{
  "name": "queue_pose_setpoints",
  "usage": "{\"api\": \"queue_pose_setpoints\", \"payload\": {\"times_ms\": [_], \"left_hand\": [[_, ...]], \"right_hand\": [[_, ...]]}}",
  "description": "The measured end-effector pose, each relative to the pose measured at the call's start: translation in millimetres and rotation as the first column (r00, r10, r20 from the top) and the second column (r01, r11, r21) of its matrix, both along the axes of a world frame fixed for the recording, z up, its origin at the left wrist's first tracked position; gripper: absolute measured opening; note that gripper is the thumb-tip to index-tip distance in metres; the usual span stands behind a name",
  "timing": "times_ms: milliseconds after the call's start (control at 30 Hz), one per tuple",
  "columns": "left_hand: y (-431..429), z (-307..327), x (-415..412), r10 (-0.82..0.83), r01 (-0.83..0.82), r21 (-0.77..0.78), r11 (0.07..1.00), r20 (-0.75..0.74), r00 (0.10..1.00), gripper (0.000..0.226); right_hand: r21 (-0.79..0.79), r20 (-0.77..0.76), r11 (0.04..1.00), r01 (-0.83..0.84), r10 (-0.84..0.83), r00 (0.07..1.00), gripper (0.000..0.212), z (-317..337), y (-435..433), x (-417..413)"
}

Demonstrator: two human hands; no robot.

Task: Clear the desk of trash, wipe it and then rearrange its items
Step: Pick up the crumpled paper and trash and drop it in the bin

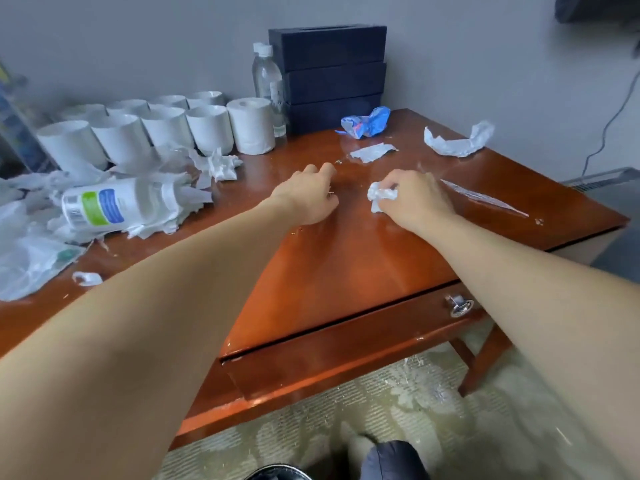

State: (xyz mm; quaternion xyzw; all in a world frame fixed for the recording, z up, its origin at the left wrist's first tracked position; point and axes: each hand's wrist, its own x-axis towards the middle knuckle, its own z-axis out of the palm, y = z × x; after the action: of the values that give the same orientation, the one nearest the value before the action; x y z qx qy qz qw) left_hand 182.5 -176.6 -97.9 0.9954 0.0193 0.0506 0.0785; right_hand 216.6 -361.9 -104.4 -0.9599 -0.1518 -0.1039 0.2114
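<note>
My right hand grips a crumpled white tissue just above the glossy brown desk. Beside it, my left hand reaches over the desk middle with fingers curled down at small crumbs; whether it pinches anything is unclear. Scraps of trash lie beyond: a flat white paper piece, a blue crumpled wrapper, a long white crumpled wrapper and a clear plastic sleeve to the right.
White mugs and a toilet roll stand at the back left by water bottles and stacked dark boxes. A lying white bottle, torn tissues and plastic bags crowd the left. A drawer handle faces front.
</note>
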Motion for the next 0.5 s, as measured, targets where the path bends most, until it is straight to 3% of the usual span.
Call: {"api": "queue_pose_setpoints", "payload": {"times_ms": [100,200,300,400,500], "left_hand": [[-16,-1,39,-0.046,0.046,-0.002,0.999,-0.029,0.999,0.053],[-29,-1,76,-0.084,0.083,-0.031,0.996,-0.032,0.996,0.057],[-33,-4,110,-0.103,0.102,-0.051,0.994,-0.015,0.995,0.058],[-33,-7,139,-0.103,0.104,0.025,0.994,-0.025,0.994,0.057],[-35,-11,165,-0.124,0.125,0.068,0.99,-0.019,0.992,0.05]], "right_hand": [[-0.03,-0.007,0.988,0.151,-0.151,0.988,0.036,4,-32,30],[-0.093,-0.114,0.962,0.257,-0.267,0.957,0.034,3,-62,51],[-0.021,-0.115,0.973,0.231,-0.232,0.966,0.029,-2,-75,68],[0.093,-0.094,0.986,0.137,-0.129,0.987,0.02,-7,-73,86],[0.249,-0.041,0.964,0.093,-0.085,0.995,0.027,-8,-66,109]]}}
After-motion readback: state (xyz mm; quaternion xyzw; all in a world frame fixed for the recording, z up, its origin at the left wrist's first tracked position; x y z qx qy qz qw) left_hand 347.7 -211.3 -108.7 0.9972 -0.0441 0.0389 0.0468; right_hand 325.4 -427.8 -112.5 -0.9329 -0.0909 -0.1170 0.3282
